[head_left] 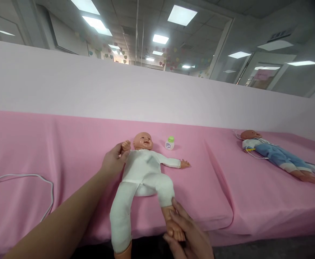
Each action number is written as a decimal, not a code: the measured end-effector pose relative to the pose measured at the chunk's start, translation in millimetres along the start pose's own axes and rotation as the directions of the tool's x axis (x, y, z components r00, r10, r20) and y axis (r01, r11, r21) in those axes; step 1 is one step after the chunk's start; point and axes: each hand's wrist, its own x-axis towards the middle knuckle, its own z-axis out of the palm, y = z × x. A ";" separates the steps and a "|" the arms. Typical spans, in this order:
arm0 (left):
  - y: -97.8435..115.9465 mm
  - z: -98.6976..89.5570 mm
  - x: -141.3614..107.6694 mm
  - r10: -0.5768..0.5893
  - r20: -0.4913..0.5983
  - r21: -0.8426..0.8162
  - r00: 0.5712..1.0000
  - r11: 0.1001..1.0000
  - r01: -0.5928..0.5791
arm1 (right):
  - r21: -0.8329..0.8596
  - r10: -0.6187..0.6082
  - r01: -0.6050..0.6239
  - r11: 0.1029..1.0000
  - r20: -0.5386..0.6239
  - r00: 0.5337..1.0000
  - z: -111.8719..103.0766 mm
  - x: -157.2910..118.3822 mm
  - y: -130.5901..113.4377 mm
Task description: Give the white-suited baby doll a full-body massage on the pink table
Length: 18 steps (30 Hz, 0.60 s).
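Note:
A baby doll with a white cloth body lies on its back on the pink-covered table, its legs toward me and over the front edge. My left hand is closed around the doll's raised hand, beside its head. Lower down, my right hand grips the doll's foot, fingers along the ankle and thumb beneath the toes. The doll's other arm stretches out to the right. Its other leg hangs toward the bottom of the view, where the foot is cut off.
A small white bottle with a green cap stands right of the doll's head. Farther right lies a second doll in blue trousers, with tubing about it. A white cable crosses the pink cloth at left. Behind rises a white partition.

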 end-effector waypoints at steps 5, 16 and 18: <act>16.3 4.4 -10.1 0.150 0.278 0.313 0.949 0.920 -0.237 | 0.047 0.009 -0.012 0.999 0.047 0.999 12.3 47.5 5.2; 20.7 5.8 -9.9 0.243 0.393 0.391 0.887 0.829 -0.400 | 0.098 0.105 -0.108 0.989 0.037 0.994 43.2 81.2 15.9; 17.3 3.4 -8.9 0.202 0.322 0.360 0.925 0.877 -0.317 | 0.102 0.104 -0.106 0.989 0.026 0.994 35.4 79.4 10.9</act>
